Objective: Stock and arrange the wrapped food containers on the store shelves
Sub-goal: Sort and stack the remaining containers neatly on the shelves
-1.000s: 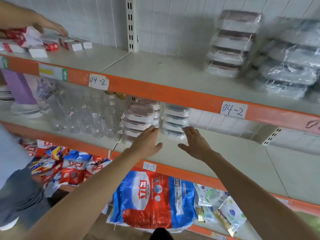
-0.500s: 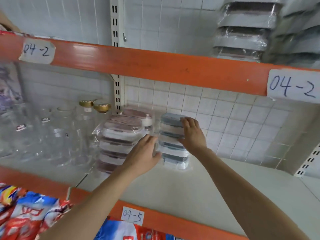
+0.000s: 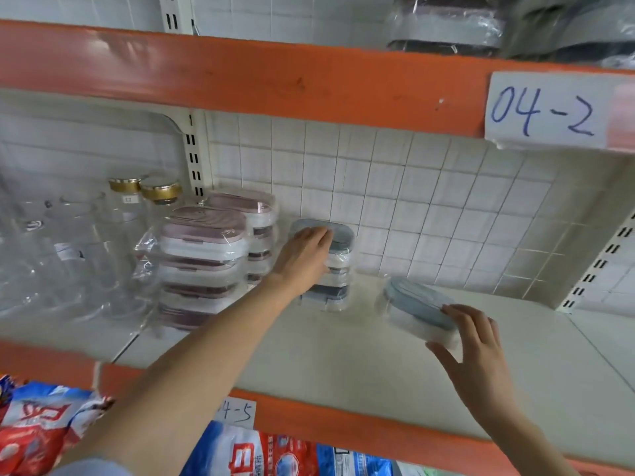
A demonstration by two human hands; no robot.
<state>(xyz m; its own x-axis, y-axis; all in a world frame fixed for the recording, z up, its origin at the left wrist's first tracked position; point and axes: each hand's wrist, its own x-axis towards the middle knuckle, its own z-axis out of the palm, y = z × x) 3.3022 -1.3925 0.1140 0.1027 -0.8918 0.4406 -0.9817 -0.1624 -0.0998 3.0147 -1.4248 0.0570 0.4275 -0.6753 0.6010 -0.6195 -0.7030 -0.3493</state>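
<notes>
White tile backs the shelf [image 3: 343,355], orange-edged, tagged 04-2 above. Her left hand [image 3: 302,259] lies flat, fingers straight, on the blue stack [image 3: 338,266] against the wall; pink stacks [image 3: 202,259] and glass jars [image 3: 86,242] sit further left of it. Well right of that, the right hand [image 3: 472,341] grips the near end of a single blue container [image 3: 414,305], tilted on the shelf.

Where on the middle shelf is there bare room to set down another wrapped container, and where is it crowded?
Free: the shelf board in front of the blue-lidded stack, and right of the single blue-lidded container to the side upright. Crowded: the left, with pink-lidded stacks and glass jars.
</notes>
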